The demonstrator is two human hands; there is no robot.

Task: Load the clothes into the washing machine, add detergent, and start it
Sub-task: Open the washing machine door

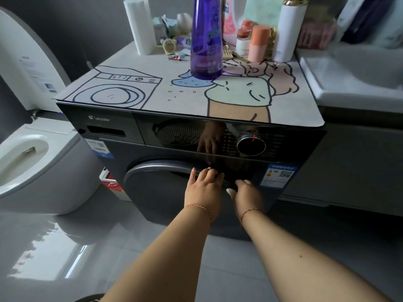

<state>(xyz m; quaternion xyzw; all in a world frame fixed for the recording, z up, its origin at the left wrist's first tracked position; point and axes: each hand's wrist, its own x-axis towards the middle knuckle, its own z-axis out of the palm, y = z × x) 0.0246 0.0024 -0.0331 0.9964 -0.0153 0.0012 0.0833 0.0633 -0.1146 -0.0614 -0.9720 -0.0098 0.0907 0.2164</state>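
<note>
Both forearms reach to the washing machine's door [165,188], shut low on its front, where the left hand [204,188] lies flat-fingered and the right hand [247,192] hooks the rim; pull evenly outward, sparing the purple bottle [206,38] above.

Your left hand [204,188] and right hand [248,196]: forearms bare, thin red-orange string bracelet on each wrist, pale polished nails.

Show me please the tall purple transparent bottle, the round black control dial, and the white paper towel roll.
Tall purple transparent bottle [206,40], head view, middle of its body.
Round black control dial [251,145], head view, centre of its face.
White paper towel roll [139,27], head view, middle of its side.
</note>
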